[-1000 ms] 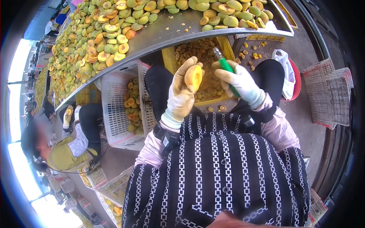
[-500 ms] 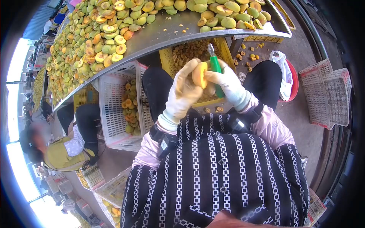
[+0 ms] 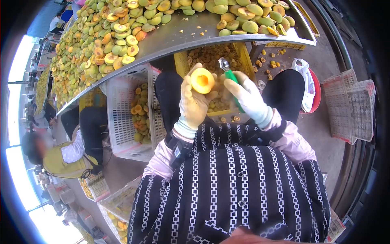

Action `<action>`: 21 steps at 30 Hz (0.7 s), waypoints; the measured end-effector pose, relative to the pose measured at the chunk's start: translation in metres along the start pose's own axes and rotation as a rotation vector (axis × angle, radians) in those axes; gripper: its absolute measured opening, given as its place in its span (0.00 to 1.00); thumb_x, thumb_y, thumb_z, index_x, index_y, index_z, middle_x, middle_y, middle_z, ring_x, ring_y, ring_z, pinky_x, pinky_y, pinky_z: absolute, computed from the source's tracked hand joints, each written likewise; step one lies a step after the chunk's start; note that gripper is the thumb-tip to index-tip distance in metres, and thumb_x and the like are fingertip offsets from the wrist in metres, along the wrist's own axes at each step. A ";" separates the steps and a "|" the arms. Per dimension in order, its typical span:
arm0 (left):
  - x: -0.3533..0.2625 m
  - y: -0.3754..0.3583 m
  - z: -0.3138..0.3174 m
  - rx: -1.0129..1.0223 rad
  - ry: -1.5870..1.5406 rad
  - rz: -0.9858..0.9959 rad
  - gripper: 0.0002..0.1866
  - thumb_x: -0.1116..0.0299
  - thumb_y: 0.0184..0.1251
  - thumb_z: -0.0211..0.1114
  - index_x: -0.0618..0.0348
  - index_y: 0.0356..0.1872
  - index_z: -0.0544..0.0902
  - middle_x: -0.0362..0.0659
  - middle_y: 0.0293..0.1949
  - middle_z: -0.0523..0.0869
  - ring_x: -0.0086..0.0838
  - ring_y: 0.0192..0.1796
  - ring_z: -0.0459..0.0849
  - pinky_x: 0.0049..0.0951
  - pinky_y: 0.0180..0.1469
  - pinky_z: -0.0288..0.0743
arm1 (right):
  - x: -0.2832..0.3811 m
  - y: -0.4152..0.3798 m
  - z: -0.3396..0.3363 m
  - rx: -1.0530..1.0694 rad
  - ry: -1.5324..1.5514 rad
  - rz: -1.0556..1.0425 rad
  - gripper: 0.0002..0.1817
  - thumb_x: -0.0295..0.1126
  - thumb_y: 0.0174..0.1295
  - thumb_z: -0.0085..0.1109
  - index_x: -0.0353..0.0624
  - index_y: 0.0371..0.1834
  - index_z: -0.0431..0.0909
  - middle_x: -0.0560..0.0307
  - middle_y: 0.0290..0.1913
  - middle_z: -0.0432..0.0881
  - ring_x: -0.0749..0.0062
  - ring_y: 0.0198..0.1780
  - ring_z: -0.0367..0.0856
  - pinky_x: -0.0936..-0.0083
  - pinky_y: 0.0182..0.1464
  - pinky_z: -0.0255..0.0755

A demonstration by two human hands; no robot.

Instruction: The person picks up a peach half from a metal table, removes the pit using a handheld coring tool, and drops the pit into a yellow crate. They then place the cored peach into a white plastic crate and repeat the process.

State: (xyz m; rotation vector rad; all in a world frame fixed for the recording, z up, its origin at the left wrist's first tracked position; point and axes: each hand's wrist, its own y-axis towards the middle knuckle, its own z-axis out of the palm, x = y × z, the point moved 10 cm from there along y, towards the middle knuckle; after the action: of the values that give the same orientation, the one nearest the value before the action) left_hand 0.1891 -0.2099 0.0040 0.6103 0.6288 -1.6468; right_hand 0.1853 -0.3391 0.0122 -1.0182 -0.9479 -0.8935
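Observation:
My gloved left hand (image 3: 192, 101) is wrapped round a peach half (image 3: 202, 81), whose yellow cut face and hollow centre show. To its right, my gloved right hand (image 3: 246, 94) grips a green-handled scoop (image 3: 230, 76) with its metal head pointing up, apart from the fruit. Below both hands stands a yellow crate (image 3: 180, 65) holding brownish scraps. Many green and yellow fruit halves (image 3: 115, 49) cover the metal table (image 3: 170, 37) beyond my hands.
A white crate (image 3: 118, 118) with fruit halves stands left of my legs. A person (image 3: 67, 158) sits further left. At the right are a red basin (image 3: 313, 91) with a white bag (image 3: 304, 77) and stacked crates (image 3: 349, 107). Fruit pieces lie on the floor.
My hands have moved apart. The scoop has come away from the fruit half, and the fruit's cut face has turned into view.

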 end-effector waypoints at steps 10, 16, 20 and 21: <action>0.009 -0.007 -0.002 -0.033 0.223 -0.176 0.31 0.42 0.75 0.38 0.59 0.55 0.75 0.45 0.41 0.86 0.23 0.27 0.82 0.13 0.24 0.72 | 0.061 -0.017 0.009 -0.115 -0.962 -0.623 0.22 0.35 0.60 0.62 0.51 0.59 0.73 0.50 0.36 0.85 0.54 0.37 0.85 0.68 0.38 0.79; 0.015 -0.012 -0.008 -0.030 0.230 -0.243 0.31 0.42 0.75 0.39 0.61 0.51 0.77 0.45 0.38 0.86 0.21 0.23 0.80 0.13 0.21 0.70 | 0.054 -0.016 0.017 -0.051 -0.967 -0.653 0.23 0.35 0.58 0.63 0.50 0.58 0.74 0.48 0.36 0.85 0.54 0.35 0.85 0.66 0.36 0.79; 0.007 -0.021 -0.010 -0.026 0.304 -0.258 0.36 0.39 0.74 0.37 0.65 0.54 0.76 0.50 0.38 0.86 0.25 0.20 0.79 0.14 0.16 0.65 | 0.024 0.017 -0.050 -0.285 -1.255 -0.381 0.22 0.38 0.60 0.58 0.51 0.58 0.74 0.45 0.30 0.83 0.52 0.33 0.84 0.62 0.36 0.77; 0.001 -0.024 -0.013 -0.046 0.240 -0.290 0.36 0.39 0.74 0.37 0.65 0.53 0.76 0.51 0.38 0.87 0.25 0.20 0.79 0.15 0.16 0.64 | 0.025 0.016 -0.054 -0.284 -1.247 -0.397 0.22 0.38 0.59 0.59 0.51 0.58 0.74 0.44 0.30 0.83 0.50 0.33 0.84 0.61 0.36 0.77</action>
State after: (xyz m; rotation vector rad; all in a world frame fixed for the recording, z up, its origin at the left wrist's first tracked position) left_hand 0.1660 -0.1980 -0.0047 0.7147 0.9641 -1.8361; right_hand 0.2199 -0.3902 0.0187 -1.7088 -2.1587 -0.6595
